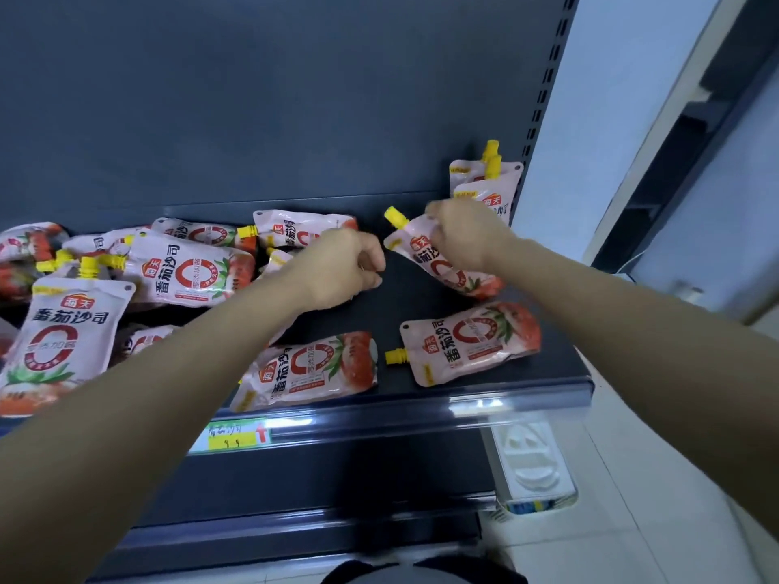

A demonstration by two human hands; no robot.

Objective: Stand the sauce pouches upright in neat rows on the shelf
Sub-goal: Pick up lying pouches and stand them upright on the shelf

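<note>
Nearest the front of the shelf (413, 297), two flat pouches (307, 368) are lying on their sides, not yet stood up. Further in, the left hand (345, 267) is hovering with its fingers clenched and nothing showing in them. Beside it, the right hand (459, 238) is grasping the tilted pouch (447, 267) by its top edge, with the spout (395, 217) pointing up-left. As I judge it, the step is going best by swinging the spout upright and seating the base flat against the standing pouches (484, 183) at the far right.
</note>
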